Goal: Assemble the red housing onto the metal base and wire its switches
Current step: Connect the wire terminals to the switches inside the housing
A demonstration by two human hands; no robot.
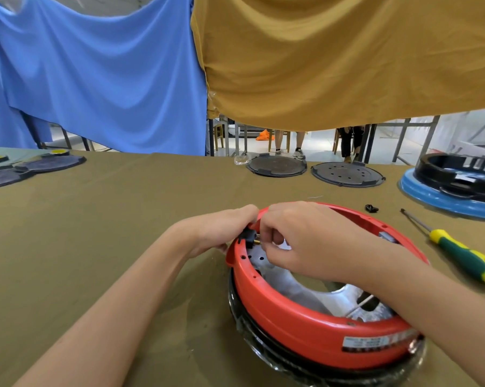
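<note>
1. Far out to the left of both hands, at the table's back edge, lie dark flat discs (51, 163), two of them carrying yellow caps (58, 151).
2. The left hand (221, 230) sits at the outer left wall of the red housing (305, 322); its fingers are curled and pinch a small black switch (248, 236) seated in that wall.
3. Just right of it, touching fingertip to fingertip, the right hand (308, 241) reaches over the rim into the ring. Its fingers are curled at the brass terminal (256, 242) on the switch's inner side; whatever they pinch is too small to tell.
4. The housing lies directly under both hands, resting on a black, plastic-wrapped part (263, 350); the silvery metal base (305, 297) shows inside it.
5. Beyond the hands, at the far edge of the olive-covered table (96, 247), lie two dark round plates (276, 166).
6. Right of the right hand lies a small black piece (371, 208), then a screwdriver (459, 252) with a green-and-yellow handle.
7. Farther right stands a blue-rimmed black unit (456, 188).
</note>
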